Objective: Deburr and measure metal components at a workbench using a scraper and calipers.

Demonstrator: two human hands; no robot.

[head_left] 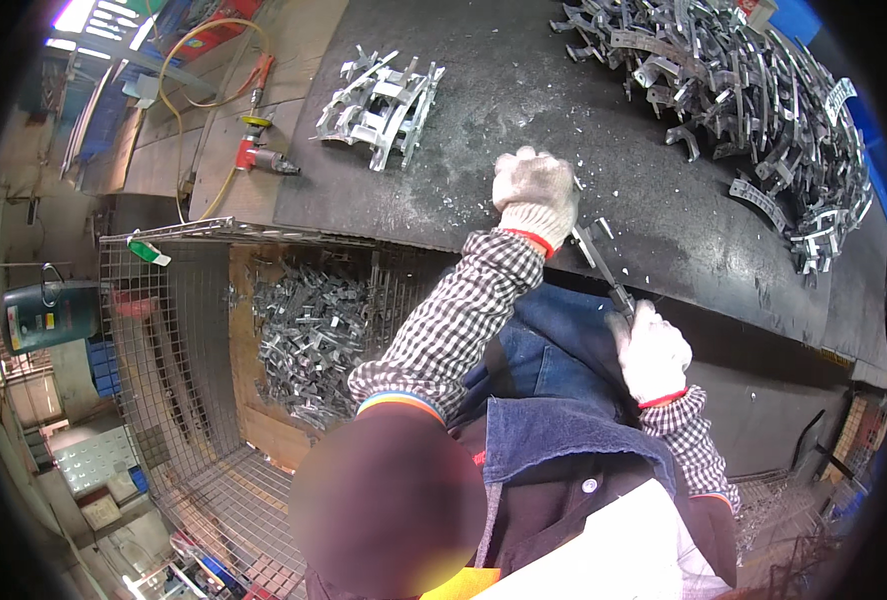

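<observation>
My left hand (536, 188), in a white knit glove, is closed in a fist on the dark tabletop (484, 110); what it may grip is hidden under the fingers. My right hand (654, 352), gloved too, is lower and to the right, just off the table's near edge. Its fingers are closed round the lower end of a narrow grey metal bar (600, 262). The bar slants up and left over the edge, its far end close to my left wrist. Whether it is a tool or a part I cannot tell. Pale chips lie scattered around both hands.
A large heap of curved metal brackets (734, 90) covers the right of the table. A smaller stack of brackets (379, 108) stands at left, beside a red air tool (254, 155) with a yellow hose. Below, a wire cage (179, 400) contains many small metal parts (309, 335).
</observation>
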